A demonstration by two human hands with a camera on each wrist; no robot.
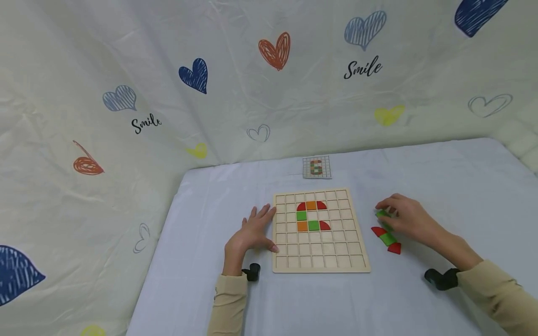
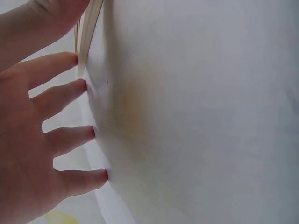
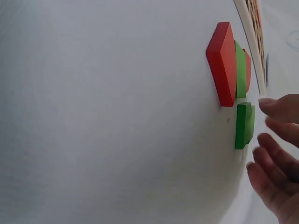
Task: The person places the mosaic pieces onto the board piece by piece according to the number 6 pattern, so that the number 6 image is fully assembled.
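The wooden grid board lies flat on the table, with red, orange and green pieces set in its upper middle squares. My left hand is spread at the board's left side, thumb and fingertips right at its edge. To the right of the board, my right hand hovers with bent fingers over green blocks, partly covering them. In the right wrist view its fingertips stand just beyond a green block, nothing showing between them. Nearer me sit a red block, a green block and a red rounded block.
A small pattern card with a coloured figure on a grid lies behind the board. White cloth covers the table. Behind it hangs a curtain printed with hearts. Black wrist cameras are worn on both wrists.
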